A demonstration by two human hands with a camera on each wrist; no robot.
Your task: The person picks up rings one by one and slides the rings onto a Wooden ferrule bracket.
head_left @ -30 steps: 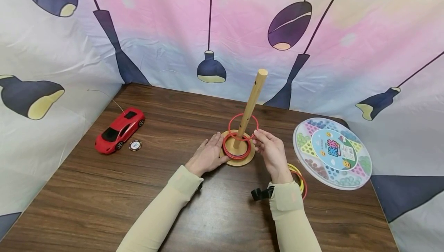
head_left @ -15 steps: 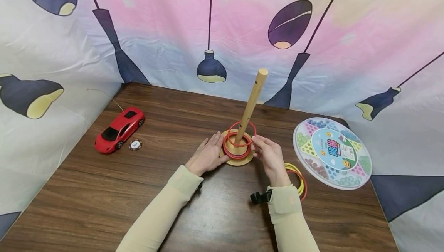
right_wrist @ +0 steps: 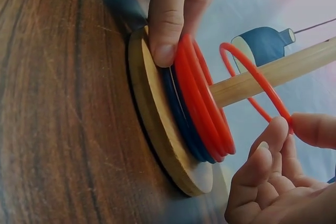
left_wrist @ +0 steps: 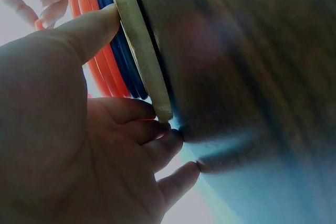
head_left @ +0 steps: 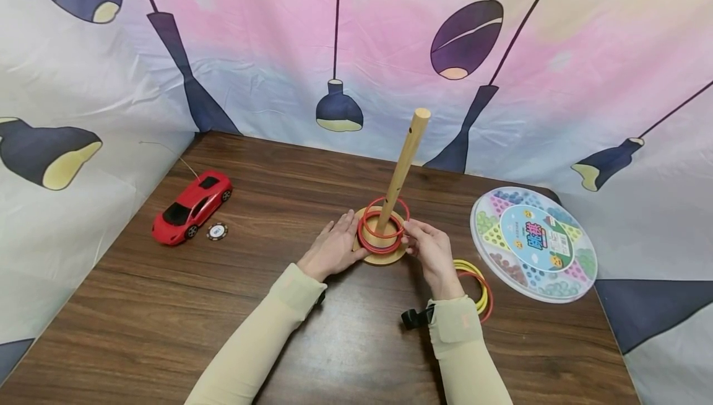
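Pinching one red ring in my right hand, tilted around the wooden post, centre frame, above the stacked rings. My left hand, unclenched, rests against the base. Risk: release at this tilt could leave the ring catching the post; sideways drag could rock the base. Loose rings, right of centre, crowd my right wrist; lower-left desk offers room, edges well apart.

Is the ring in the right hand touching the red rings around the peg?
Apart: the right wrist view shows bare peg between the held ring and the red rings.
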